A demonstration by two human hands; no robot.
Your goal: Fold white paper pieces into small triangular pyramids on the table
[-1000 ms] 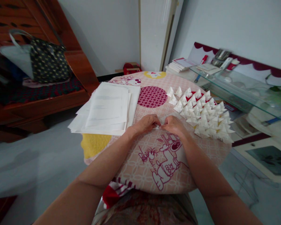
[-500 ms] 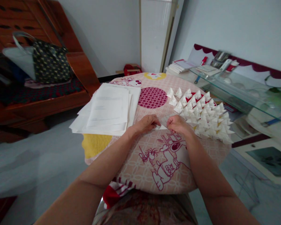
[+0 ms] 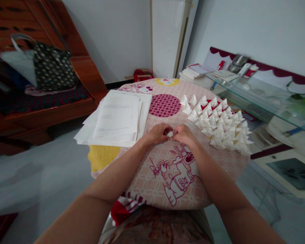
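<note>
1. Small paper piece (image 3: 170, 134) is pinched btwn L hand (image 3: 159, 133) & R hand (image 3: 183, 134), both nearly closed; exact finger contact can't be told.
2. It's held low at surface (image 3: 139, 189), btwn paper stack (image 3: 117, 118) & folded pieces (image 3: 218, 122).
3. Paper may be torn or creased askew if pulled unevenly by the 2 hands.
4. Folded pieces may be toppled if bumped by R arm.
5. Overhanging stack corner may be caught by L arm, sheets prob. spilled.

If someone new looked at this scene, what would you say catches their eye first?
Probably the pointed folded papers crowding the right side of the table. Then perhaps the stack of sheets on its left. Between them, the left hand and right hand hold a small white paper.
</note>
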